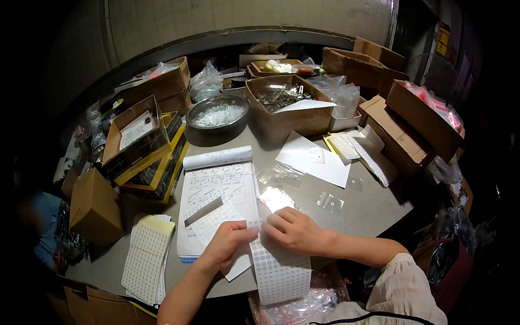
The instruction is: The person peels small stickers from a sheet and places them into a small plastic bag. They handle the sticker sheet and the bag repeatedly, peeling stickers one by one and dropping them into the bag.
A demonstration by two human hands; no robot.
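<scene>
Near the table's front edge, my left hand [230,245] pinches the upper left edge of a white sheet of round grey stickers [279,273]. My right hand [295,230] has its fingers closed together at the sheet's top edge; whether a single sticker is between them is hidden. The sheet hangs down over the table edge, above a box of clear plastic bags [319,300]. Behind my left hand, a folded sticker sheet [214,222] lies on a pad of drawings [222,179]. Small clear zip bags [330,202] lie beyond my right hand.
A metal bowl of small clear bags [218,128] and a cardboard box of metal parts [290,123] stand at the back. More sticker sheets [146,257] lie at left. Stacked boxes [138,143] and an open carton [425,111] flank the table. Another person's blue sleeve [46,222] shows far left.
</scene>
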